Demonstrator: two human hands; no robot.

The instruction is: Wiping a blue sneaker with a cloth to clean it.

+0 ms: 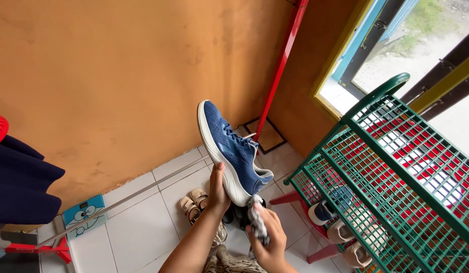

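I see a blue mesh sports shoe (233, 151) with white sole, a grey-white patterned cloth (256, 218), a green wire shoe rack (396, 167), an orange painted wall (118, 76), and white floor tiles (138, 227).

Home entryway: shoe rack (396, 167), tiled floor (138, 227)

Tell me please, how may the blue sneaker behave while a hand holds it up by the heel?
The blue sneaker probably feels light: the left hand alone holds it up by the heel. Its thick white sole looks fairly stiff, since the toe does not droop. The mesh upper likely gives under pressure. The right hand holds a floppy cloth.
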